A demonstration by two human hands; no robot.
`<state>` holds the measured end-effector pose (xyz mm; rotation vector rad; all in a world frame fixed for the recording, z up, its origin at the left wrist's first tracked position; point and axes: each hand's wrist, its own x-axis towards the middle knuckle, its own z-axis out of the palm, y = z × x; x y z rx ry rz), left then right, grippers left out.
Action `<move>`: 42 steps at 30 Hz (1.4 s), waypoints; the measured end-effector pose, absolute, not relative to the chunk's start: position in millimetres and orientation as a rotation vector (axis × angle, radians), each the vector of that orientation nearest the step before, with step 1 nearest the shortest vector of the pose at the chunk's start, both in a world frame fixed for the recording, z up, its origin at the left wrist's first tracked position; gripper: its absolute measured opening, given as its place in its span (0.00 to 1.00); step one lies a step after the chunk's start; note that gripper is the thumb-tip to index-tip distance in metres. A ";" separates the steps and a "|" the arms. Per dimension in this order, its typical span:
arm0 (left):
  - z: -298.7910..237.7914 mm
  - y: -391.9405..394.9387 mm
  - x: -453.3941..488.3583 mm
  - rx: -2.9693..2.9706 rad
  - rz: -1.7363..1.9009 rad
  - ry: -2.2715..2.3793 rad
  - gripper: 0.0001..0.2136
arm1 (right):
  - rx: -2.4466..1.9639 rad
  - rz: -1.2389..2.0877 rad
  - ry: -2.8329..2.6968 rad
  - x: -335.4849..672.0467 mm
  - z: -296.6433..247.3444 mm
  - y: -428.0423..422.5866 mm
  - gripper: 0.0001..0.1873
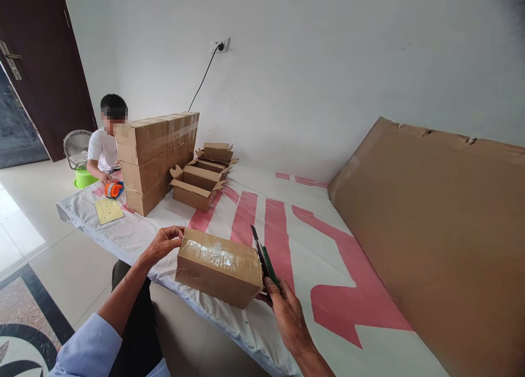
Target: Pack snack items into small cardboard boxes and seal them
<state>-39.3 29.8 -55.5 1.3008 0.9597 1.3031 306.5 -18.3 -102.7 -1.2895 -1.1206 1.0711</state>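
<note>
A taped cardboard box [219, 276] sits near the front edge of the cloth-covered table, with shiny clear tape along its top. My left hand [166, 243] grips its left end, fingers bent at the upper corner. At the other end is my right hand [285, 311], closed around a green-handled utility knife [267, 262]. The knife's dark blade is out and points up and away. Fingers of this hand also reach against the box's right end, partly hidden behind it.
Closed boxes [145, 164] stand stacked at the table's left, beside a row of open boxes [197, 188]. A person [104, 147] sits behind the stack, a hand near an orange tape dispenser [112, 189]. A yellow sheet [109, 211] lies close by. Large cardboard [435, 224] leans at right.
</note>
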 end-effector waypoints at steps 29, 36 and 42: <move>-43.5 25.1 -41.5 1.486 1.262 1.018 0.20 | -1.319 1.009 -1.124 322.2 -105.2 -15.8 0.36; -35.2 25.9 -43.8 1.501 1.183 1.020 0.21 | -1.221 0.958 -1.198 341.0 -36.7 5.8 0.34; -31.5 19.9 -41.5 1.436 1.115 0.973 0.17 | -1.158 0.920 -1.646 328.3 18.3 18.9 0.25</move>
